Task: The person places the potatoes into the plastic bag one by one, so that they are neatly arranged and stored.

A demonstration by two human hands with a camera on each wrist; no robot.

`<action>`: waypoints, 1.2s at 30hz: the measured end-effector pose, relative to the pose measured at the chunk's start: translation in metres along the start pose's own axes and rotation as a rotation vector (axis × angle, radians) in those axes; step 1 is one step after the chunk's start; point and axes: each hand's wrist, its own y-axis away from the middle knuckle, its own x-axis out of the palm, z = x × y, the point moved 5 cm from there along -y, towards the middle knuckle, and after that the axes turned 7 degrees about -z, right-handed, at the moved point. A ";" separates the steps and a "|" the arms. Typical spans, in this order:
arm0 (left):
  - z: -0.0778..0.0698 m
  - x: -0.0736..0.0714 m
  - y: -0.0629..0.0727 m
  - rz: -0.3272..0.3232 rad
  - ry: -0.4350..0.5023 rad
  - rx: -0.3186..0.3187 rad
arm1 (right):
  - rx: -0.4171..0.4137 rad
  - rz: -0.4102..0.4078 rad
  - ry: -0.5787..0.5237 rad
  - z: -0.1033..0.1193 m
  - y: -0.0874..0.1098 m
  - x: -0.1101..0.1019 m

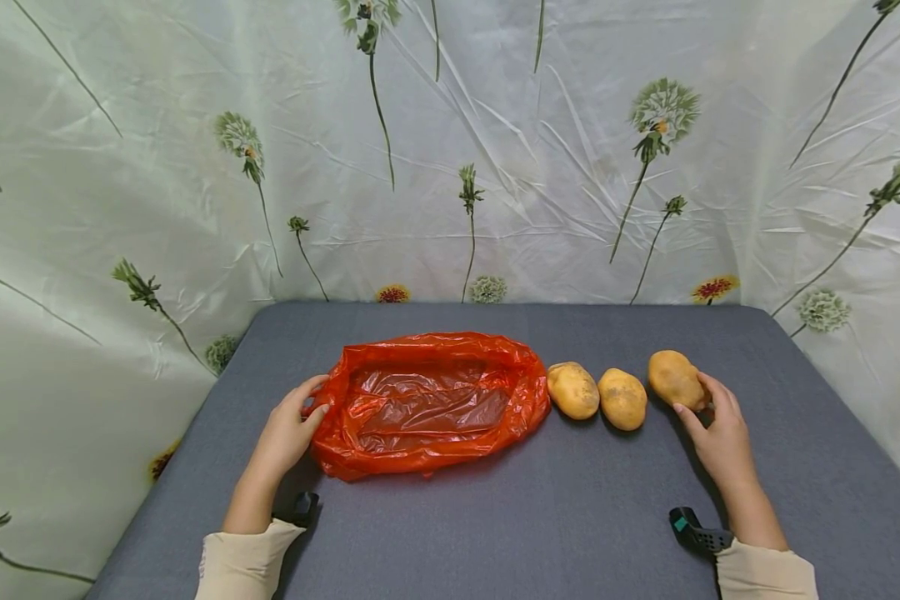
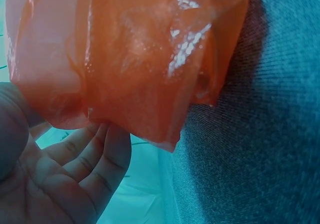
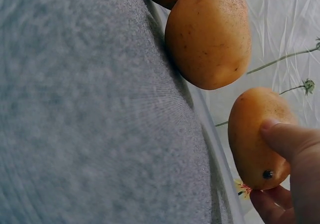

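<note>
A red plastic bag [image 1: 432, 462] lies on the table with its mouth spread wide and its rim folded outward. At its left end, my left hand [image 1: 291, 423] holds the side of the bag between thumb and fingers. In the left wrist view, the fingers [image 2: 107, 156] run behind the translucent plastic [image 2: 135, 74], their tips hidden. My right hand [image 1: 722, 432] grips a potato [image 1: 673, 377] from its right side. A dark spot on that potato [image 3: 252, 139] shows close to the thumb in the right wrist view. Two more potatoes, one [image 1: 573, 390] beside the bag and another [image 1: 622, 400], sit between bag and right hand.
The table [image 1: 510, 533] has a grey cloth surface. Behind it hangs a pale curtain [image 1: 540, 150] printed with dandelions. Each wrist wears a dark strap, the right strap [image 1: 701, 533] carrying a green mark.
</note>
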 end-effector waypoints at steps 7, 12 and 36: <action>0.000 0.000 0.000 -0.011 0.006 0.009 | 0.001 -0.061 0.000 0.004 -0.002 -0.003; -0.001 0.000 0.000 -0.019 0.011 0.018 | -0.023 -0.077 -0.019 0.006 -0.002 -0.004; 0.000 -0.003 0.000 -0.021 0.063 0.026 | -0.058 -0.086 -0.221 0.054 -0.008 0.004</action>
